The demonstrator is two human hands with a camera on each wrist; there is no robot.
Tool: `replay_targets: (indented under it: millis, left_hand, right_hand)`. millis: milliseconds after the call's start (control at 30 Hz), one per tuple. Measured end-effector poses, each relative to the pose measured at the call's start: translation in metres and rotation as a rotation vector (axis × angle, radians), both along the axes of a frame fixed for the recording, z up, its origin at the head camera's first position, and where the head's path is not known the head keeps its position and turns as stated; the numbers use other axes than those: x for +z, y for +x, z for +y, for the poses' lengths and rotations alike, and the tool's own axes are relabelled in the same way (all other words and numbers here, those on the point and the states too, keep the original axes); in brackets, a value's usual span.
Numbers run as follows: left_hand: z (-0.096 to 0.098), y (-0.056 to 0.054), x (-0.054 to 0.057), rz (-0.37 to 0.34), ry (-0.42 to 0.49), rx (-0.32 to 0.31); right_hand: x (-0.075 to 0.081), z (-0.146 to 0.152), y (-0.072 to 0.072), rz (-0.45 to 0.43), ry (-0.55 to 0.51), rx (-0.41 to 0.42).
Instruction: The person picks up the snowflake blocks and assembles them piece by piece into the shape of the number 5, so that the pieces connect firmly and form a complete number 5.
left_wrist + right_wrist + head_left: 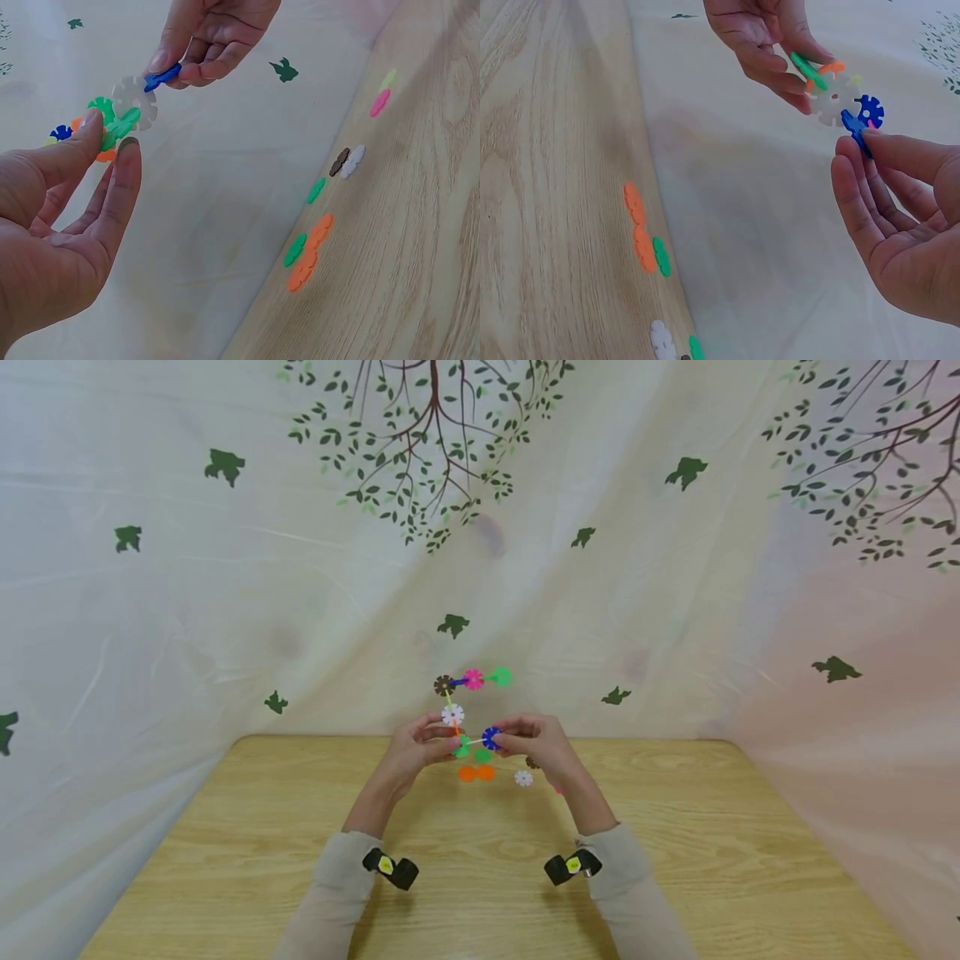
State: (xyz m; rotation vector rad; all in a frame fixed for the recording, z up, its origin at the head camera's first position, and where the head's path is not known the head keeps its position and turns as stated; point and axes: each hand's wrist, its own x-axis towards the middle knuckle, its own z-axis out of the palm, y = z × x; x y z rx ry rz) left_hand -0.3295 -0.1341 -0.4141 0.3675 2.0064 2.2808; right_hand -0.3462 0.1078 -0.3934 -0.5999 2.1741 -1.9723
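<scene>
My left hand (418,745) pinches a green notched disc (120,130) between thumb and fingertips. That disc belongs to a chain of interlocked plastic snowflake discs, held up above the table. From it the chain rises through a white disc (452,715) and a brown disc (444,685) to a pink disc (473,679) and a green end disc (502,677). Between my hands a whitish disc (834,101) sits against the green one. My right hand (543,745) pinches a blue disc (162,76), whose edge meets the whitish disc's rim; how deep their slots sit I cannot tell.
On the wooden table (480,877) beneath lie loose discs: two orange discs (477,773), a green disc (482,756), a white disc (523,778) and several others partly behind my right wrist. A pale leaf-printed curtain (337,610) hangs behind the table's far edge.
</scene>
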Motion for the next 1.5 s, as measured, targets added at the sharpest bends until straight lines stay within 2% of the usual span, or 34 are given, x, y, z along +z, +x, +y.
replay_targets:
  millis: [200,333,567,833,1033,1300,1500]
  left_hand:
    - [0.002,0.0,-0.001,0.033,0.006,-0.067]
    - [0.004,0.001,-0.001,0.044,-0.021,-0.106]
    - [0.004,0.001,-0.001,0.021,-0.045,-0.101]
    - [0.003,0.002,-0.002,0.019,-0.062,-0.047]
    - [0.003,0.002,-0.001,0.019,-0.072,-0.034]
    - [0.004,0.001,-0.001,0.013,-0.095,-0.04]
    - [0.003,0.001,-0.002,0.022,-0.12,-0.075]
  right_hand:
    - [-0.002,-0.004,0.0,0.036,0.0,-0.025]
    - [-0.001,-0.007,0.001,0.05,0.01,-0.03]
    - [0.0,-0.01,0.004,0.066,0.014,-0.043]
    - [-0.004,-0.015,0.004,0.105,-0.012,-0.068]
    - [-0.004,-0.021,0.007,0.132,-0.04,-0.087]
    - [-0.003,-0.02,0.007,0.129,-0.047,-0.083]
    - [-0.004,-0.018,0.006,0.122,-0.049,-0.054]
